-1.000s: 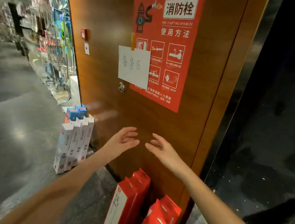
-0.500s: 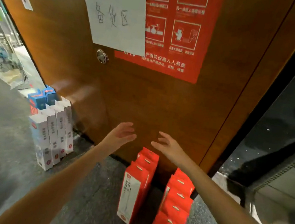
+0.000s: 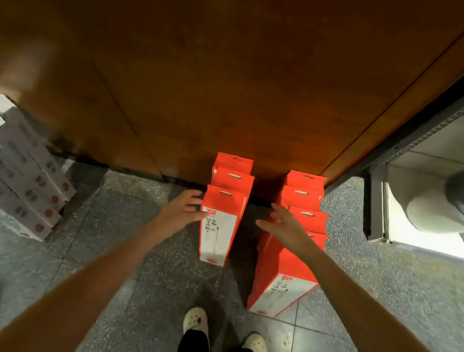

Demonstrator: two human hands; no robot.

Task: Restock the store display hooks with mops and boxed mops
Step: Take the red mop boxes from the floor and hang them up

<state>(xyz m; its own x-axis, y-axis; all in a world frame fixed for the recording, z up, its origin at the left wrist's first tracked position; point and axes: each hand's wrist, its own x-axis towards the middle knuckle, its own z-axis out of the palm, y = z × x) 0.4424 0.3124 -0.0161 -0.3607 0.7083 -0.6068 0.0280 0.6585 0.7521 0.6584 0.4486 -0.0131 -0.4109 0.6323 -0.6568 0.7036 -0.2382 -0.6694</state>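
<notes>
2 rows of red boxed mops (image 3: 283,290) stand against the wooden door (image 3: 210,68). The left hand (image 3: 183,209), fingers loose, touches the front box (image 3: 218,230) of the row toward the door's middle. The right hand (image 3: 287,228) hovers spread-fingered over the row by the door's edge.

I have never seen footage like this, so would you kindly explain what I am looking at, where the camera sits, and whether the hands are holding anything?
There is no machine here. A person wears a wide-angle camera on the head, so the picture looks down past their arms to their shoes. On the stone floor, against a wooden door, stand two rows of tall red boxes, the left row and the right row. White boxes stand further left. The left hand touches the left edge of the front box in the left row. The right hand is spread open by the right row. Neither hand holds anything yet.
</notes>
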